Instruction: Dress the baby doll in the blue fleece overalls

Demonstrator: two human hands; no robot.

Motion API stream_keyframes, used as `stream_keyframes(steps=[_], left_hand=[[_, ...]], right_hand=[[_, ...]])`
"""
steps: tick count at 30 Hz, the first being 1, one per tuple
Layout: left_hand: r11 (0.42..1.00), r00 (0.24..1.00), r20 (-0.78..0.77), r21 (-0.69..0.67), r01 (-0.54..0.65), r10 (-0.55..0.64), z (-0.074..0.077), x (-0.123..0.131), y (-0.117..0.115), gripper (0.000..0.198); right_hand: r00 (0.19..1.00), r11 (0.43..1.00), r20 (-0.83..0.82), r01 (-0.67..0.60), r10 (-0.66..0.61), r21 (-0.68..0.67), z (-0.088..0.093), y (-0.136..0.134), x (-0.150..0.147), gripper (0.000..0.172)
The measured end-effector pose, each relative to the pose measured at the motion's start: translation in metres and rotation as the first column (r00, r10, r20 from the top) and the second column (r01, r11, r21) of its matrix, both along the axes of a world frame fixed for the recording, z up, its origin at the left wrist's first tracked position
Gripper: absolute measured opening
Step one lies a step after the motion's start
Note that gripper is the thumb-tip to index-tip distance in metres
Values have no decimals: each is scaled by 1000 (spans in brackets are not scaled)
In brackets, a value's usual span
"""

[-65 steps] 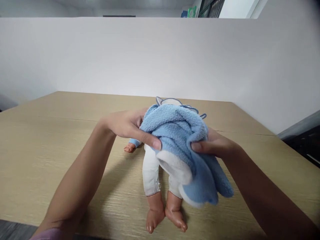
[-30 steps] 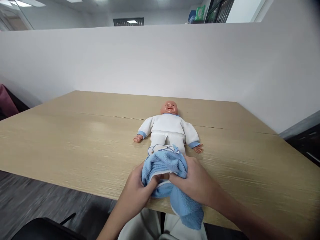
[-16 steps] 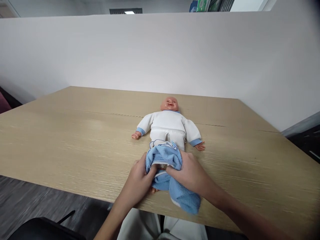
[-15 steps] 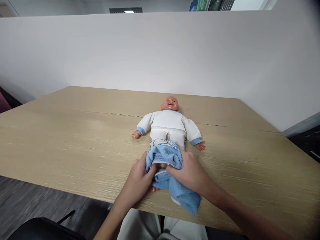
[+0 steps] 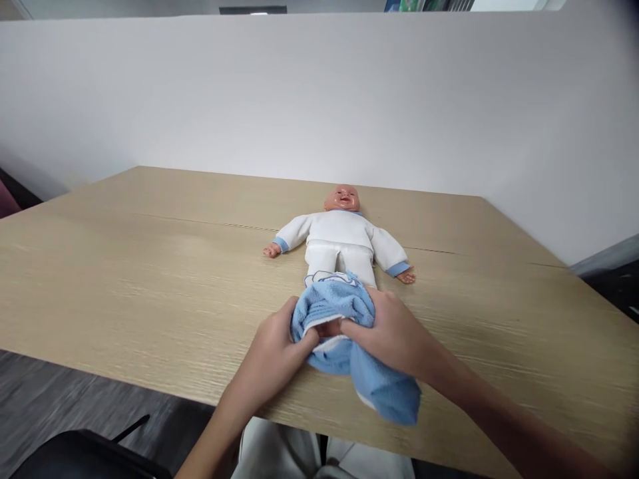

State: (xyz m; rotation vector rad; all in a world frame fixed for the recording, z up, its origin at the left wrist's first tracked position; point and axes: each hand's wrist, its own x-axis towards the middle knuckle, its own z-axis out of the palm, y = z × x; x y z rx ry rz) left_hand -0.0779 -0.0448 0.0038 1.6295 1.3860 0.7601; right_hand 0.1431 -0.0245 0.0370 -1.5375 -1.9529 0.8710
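Note:
A baby doll (image 5: 341, 229) with a white cloth body and blue cuffs lies on its back, its head away from me and its arms spread. Light blue fleecy doll pants (image 5: 332, 303) with white trim are bunched over its lower legs. My left hand (image 5: 282, 342) grips their left side, thumb tucked at the opening. On the other side my right hand (image 5: 392, 332) pinches the fabric, its thumb inside the same white-edged opening. One blue leg of the garment hangs down to the right, beneath my right hand. The cloth and my hands hide the doll's feet.
The wooden table (image 5: 150, 279) has its front edge just before my lap. A white partition (image 5: 299, 93) rises behind it. A black chair (image 5: 84, 456) stands at lower left, and a dark object (image 5: 616, 283) is beyond the right edge.
Both hands and the pants have shifted slightly right, and the opening looks wider. The doll's foot that showed below the cloth is now hidden. My view has tilted down a little.

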Motion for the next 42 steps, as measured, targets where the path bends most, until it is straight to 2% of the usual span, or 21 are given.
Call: stream_keyframes(steps=[3,8,11,14,17,20,23,25,28,32,36,38,39,41,42], left_hand=[[998,999,28,-57,21,-19,-1,-6,-14,27],[998,986,-157,-46,49,-56,-14,-7,-18,17],[996,971,-225,10,89,-85,-22,-3,-18,15],[992,969,-229,71,108,-89,-31,2,-22,23],[990,988,-129,102,96,-82,-41,4,-30,37],[994,993,96,91,66,-74,-50,1,-34,50],[995,960,277,102,9,-37,-54,-4,-30,47],[992,947,322,123,-19,-22,-53,-7,-25,39],[987,954,300,156,-26,-22,-47,-9,-16,29],[976,967,250,217,-7,-48,-36,-12,-4,26],[987,968,250,160,-8,-33,-22,-14,7,21],[991,970,243,137,-7,-27,-14,-15,11,21],[991,972,232,130,0,-31,-10,-16,12,21],[994,979,200,108,26,-47,-4,-21,14,21],[995,981,185,92,39,-56,-3,-24,15,23]], right_hand=[[997,996,-13,-72,72,-43,9,-14,-3,13],[986,993,119,-118,117,-2,1,-18,-6,12],[970,995,222,-95,96,-12,-6,-17,-7,24],[951,996,297,-80,91,-50,-9,-20,-8,39],[958,993,263,-98,111,-63,-12,-24,-8,42],[983,992,138,-110,118,-62,-17,-25,-5,44],[994,992,8,-108,109,-62,-22,-23,-1,47],[990,991,-74,-125,121,-47,-24,-21,1,44],[972,985,-161,-173,172,7,-26,-13,3,32],[954,965,-175,-223,245,134,-27,4,6,22],[922,931,-172,-314,346,184,-29,22,13,19],[911,923,-166,-353,377,154,-30,28,19,23],[913,925,-163,-353,373,138,-31,30,22,30],[923,938,-177,-326,343,117,-33,31,30,43],[923,944,-202,-311,328,115,-35,30,35,45]])
